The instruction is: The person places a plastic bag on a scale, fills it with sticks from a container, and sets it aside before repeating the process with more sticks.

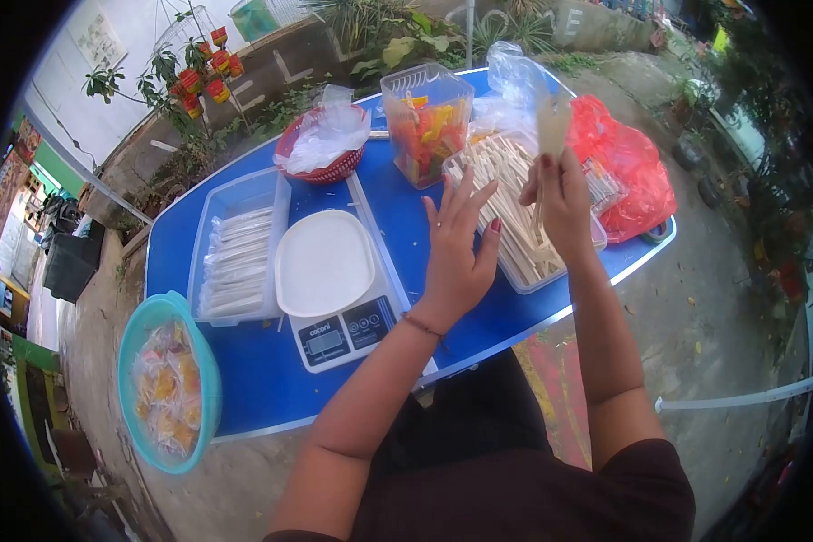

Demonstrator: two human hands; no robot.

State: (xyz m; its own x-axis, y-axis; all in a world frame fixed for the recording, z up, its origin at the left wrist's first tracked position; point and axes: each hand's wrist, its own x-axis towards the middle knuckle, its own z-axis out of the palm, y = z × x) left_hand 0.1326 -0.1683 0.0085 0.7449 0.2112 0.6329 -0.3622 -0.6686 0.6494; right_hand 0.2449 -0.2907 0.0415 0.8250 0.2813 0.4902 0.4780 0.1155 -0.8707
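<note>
My right hand (560, 199) is raised above the right side of the table, its fingers closed around a pale bunch of wooden sticks (552, 126). The bunch stands upright and its upper end is smeared by motion. Just below sits a clear plastic tray heaped with loose wooden sticks (506, 194). My left hand (461, 244) hovers at the tray's left edge, fingers spread and holding nothing. To its left a white kitchen scale (341, 339) carries a white tray (325, 262) on top.
On the blue table (253, 388) are a clear box of wrapped sticks (235, 262), a red basket with plastic bags (321, 149) and a container of orange and yellow packets (426, 126). A red plastic bag (637, 181) lies right; a turquoise basin (212, 388) of packets stands left.
</note>
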